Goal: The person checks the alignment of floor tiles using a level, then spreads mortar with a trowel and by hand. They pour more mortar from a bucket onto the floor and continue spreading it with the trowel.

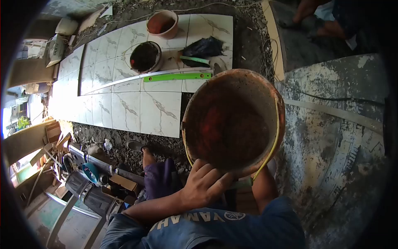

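Observation:
A large, dirt-stained bucket (pixel 234 120) is held up in front of my body, tilted so that its dark, reddish-brown inside shows. My left hand (pixel 205 182) is closed over the near rim of this bucket, fingers curled across the edge. The bucket's thin yellow bail handle (pixel 271 145) hangs down around the near side. Behind the bucket's right side, my right forearm (pixel 264 186) reaches up; the hand and its fingers are hidden by the bucket. A greenish grip (pixel 242 182) shows just under the near rim.
White marble-look tiles (pixel 159 114) cover part of the floor. On them are a dark-filled bucket (pixel 145 57), a pinkish bucket (pixel 162 24), a green level (pixel 178 77) and a black bag (pixel 203 46). Boxes and scrap (pixel 122 182) lie lower left. Another person's legs (pixel 327 29) show top right.

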Motion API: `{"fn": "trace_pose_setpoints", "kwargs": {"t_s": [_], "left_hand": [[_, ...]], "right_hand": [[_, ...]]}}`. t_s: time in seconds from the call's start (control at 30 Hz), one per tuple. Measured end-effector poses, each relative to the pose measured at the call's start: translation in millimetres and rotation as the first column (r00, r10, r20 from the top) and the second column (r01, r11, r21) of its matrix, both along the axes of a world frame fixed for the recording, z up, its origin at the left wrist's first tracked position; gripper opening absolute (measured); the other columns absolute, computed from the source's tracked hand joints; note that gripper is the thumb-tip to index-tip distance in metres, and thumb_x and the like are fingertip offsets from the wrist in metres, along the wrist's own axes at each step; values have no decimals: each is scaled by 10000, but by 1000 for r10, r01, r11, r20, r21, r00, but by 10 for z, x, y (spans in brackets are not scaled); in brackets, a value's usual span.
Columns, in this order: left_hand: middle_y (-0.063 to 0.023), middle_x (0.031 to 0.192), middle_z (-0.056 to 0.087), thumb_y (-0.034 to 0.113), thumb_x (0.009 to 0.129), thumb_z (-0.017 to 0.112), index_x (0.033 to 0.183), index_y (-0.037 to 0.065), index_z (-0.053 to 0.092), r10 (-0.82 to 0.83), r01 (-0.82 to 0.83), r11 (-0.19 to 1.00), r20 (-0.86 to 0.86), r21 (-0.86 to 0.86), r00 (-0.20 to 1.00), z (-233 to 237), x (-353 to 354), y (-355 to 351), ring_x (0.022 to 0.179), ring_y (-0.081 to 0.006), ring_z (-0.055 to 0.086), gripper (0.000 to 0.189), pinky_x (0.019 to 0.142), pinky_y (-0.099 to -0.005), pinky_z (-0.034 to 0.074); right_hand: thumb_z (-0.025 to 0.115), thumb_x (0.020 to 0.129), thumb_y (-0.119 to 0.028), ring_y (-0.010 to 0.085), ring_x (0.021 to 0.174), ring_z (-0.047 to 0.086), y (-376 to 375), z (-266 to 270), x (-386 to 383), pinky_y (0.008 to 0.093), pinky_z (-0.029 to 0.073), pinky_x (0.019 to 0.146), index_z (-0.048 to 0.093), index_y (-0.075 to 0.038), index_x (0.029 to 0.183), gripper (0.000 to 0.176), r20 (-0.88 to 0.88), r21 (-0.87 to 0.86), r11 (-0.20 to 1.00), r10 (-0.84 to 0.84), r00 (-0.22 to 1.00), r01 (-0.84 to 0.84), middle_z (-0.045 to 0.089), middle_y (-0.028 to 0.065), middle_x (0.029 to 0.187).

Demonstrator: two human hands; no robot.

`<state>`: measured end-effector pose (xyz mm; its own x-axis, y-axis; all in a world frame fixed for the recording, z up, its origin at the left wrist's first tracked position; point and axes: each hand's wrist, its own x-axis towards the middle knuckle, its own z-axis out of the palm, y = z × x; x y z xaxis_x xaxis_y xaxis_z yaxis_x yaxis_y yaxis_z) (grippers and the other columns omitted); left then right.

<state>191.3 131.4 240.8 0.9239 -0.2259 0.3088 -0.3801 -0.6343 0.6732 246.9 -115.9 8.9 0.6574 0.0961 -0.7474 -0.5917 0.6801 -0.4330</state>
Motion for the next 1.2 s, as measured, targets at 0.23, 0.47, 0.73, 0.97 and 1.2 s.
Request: {"fn": "trace_pose_setpoints", "kwargs": {"t_s": [0.23, 0.47, 0.73, 0.97, 1.2], "left_hand": [[-15, 729, 480, 127, 678, 687, 1122, 32, 623, 217, -224, 961, 55, 163, 975, 842, 67, -221, 653, -184, 503, 458, 642, -346, 388], [-21, 838, 534, 187, 788, 608, 1151, 56, 623, 209, -202, 952, -7, 232, 978, 184, -238, 165, 781, -176, 539, 387, 709, -358, 385], [3, 811, 510, 220, 820, 584, 1122, 73, 641, 190, -199, 957, 63, 213, 980, -382, -1139, 652, 746, -153, 520, 340, 678, -345, 376], [17, 819, 475, 236, 847, 585, 1059, 161, 669, 369, -395, 887, 149, 239, 918, -463, -1656, 964, 781, -149, 481, 239, 689, -347, 351], [-52, 1008, 546, 378, 635, 818, 1223, 150, 577, 902, -909, 411, -177, 72, 394, -1001, -2126, 683, 1041, -262, 516, 675, 869, -402, 385]], "right_hand": [[464, 886, -704, 300, 1183, 474, 303, 502, 790, 490, 432, 940, 397, -69, 1368, 800, -65, -109, 982, 150, 987, -156, 435, 144, 1299], [459, 876, -729, 350, 1083, 529, 324, 1942, 304, 509, 450, 894, 471, -78, 1237, 745, -277, -396, 753, 448, 850, -525, 488, 144, 1216], [660, 907, -259, 344, 907, 655, 1330, 1726, -232, 492, 587, 729, 516, 12, 1160, 398, -373, -179, 503, 761, 531, -846, 606, 184, 1042], [636, 878, -85, 212, 601, 619, 2132, 1841, -362, 291, 486, 467, 534, -46, 983, 152, -509, -93, 361, 784, 356, -928, 621, 110, 833], [557, 842, -3, 175, 577, 547, 2298, 1065, -195, 299, 483, 479, 463, -43, 1064, 245, -414, -380, 65, 880, 232, -923, 563, 101, 842]]}}
